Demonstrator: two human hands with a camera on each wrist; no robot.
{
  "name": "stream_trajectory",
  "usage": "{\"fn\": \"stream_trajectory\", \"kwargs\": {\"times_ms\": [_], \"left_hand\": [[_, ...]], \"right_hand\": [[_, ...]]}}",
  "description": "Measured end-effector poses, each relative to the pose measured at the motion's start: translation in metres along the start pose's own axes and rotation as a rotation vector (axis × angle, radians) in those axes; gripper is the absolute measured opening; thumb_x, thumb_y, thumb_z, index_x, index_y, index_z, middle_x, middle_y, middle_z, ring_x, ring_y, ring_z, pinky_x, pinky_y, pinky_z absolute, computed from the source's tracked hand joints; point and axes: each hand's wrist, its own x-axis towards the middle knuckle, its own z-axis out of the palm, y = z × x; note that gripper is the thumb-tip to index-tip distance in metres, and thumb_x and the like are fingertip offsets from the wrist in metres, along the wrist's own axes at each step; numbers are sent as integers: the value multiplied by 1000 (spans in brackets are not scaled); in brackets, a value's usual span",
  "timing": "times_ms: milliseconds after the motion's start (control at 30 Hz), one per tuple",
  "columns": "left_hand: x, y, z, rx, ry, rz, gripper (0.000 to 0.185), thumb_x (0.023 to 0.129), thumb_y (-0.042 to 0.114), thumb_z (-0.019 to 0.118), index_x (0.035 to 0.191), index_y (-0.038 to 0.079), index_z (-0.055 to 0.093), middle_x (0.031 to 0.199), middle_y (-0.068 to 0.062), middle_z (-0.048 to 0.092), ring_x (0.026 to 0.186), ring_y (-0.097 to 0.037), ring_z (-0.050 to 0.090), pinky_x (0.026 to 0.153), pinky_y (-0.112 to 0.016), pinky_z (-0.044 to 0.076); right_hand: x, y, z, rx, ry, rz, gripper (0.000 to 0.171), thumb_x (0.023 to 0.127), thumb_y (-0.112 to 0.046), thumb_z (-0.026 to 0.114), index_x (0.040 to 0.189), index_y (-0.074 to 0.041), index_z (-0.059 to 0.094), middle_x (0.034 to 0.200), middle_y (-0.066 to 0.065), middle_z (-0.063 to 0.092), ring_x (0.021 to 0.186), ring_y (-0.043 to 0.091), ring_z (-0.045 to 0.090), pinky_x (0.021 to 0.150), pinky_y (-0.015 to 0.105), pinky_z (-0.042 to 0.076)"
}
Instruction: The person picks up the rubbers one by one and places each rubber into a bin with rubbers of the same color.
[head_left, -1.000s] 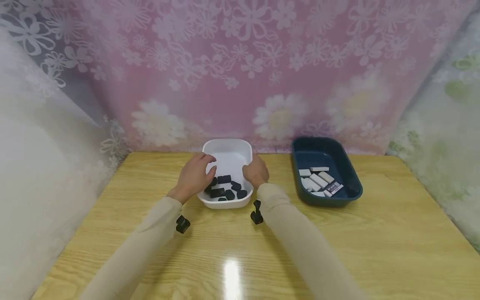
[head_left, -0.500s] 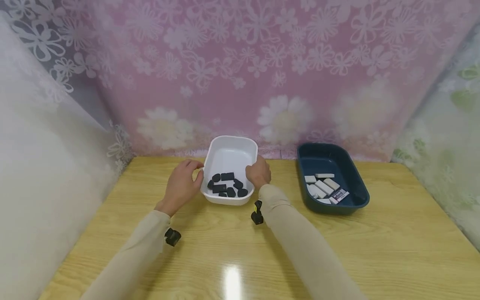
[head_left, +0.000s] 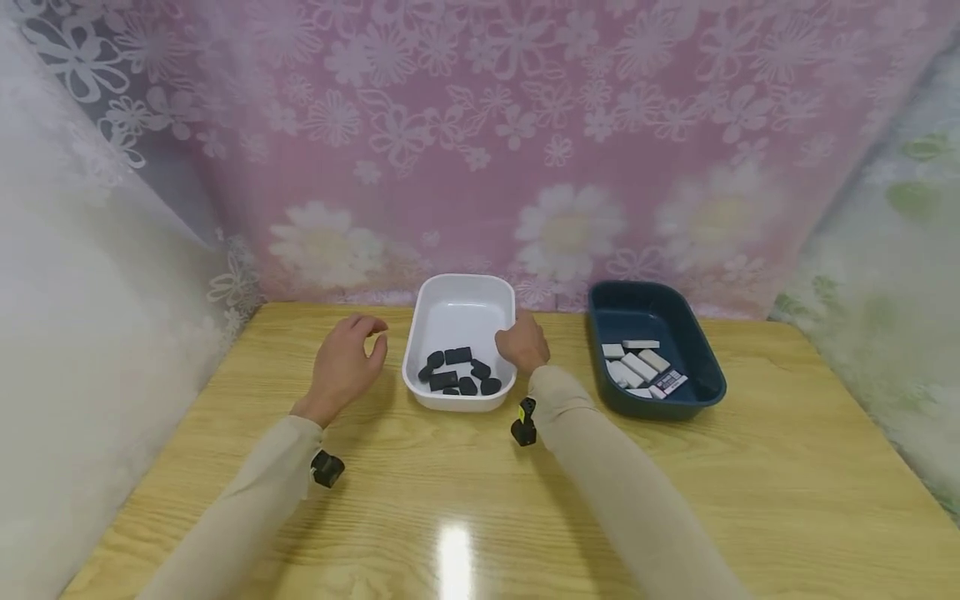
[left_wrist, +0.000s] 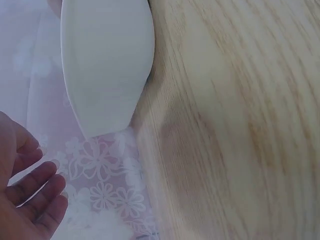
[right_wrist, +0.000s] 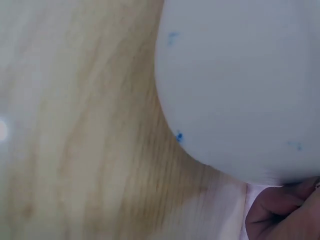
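A white plastic tub (head_left: 459,321) stands near the back of the table, with several black blocks (head_left: 444,381) gathered toward its front end. My right hand (head_left: 523,342) grips the tub's right rim; its curled fingers (right_wrist: 272,207) show at the wall in the right wrist view. To the left of the tub, my left hand (head_left: 347,360) holds nothing, its fingers loosely bent and a gap between them and the rim. The left wrist view shows that hand's fingers (left_wrist: 37,195) apart from the tub's outer wall (left_wrist: 107,65).
A dark blue tub (head_left: 697,342) stands to the right, holding several white eraser-like blocks (head_left: 637,367), one with a printed sleeve. Flowered cloth (head_left: 450,192) hangs behind the wooden table (head_left: 390,500) and along both sides.
My left hand has moved left, from over the white tub to its left rim and then away from it. My right hand keeps its grip on the right rim.
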Motion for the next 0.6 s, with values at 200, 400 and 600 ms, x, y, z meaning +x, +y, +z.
{"fn": "stream_trajectory", "kwargs": {"times_ms": [200,400,600], "left_hand": [[2,-4,-1,-2,-28,-7,18,93,16,57,104,4,66,105,-11,62,95,-28,57,79,-44,47],[6,-12,0,-25,-109,-81,29,97,22,52,116,1,60,113,-16,57,99,-31,56,79,-47,46],[11,-22,-7,-63,-136,-152,46,101,38,43,127,1,52,123,-19,51,107,-34,53,84,-51,45]], "right_hand": [[-1,1,2,-3,-3,1,46,87,-21,48,132,-12,52,114,12,62,97,30,62,80,45,47],[7,1,4,137,34,-45,56,94,-38,48,141,-8,43,125,16,55,109,31,55,89,46,43],[9,-9,-12,179,85,-272,53,95,-32,49,139,-4,42,104,14,54,91,28,54,78,43,44]]}}
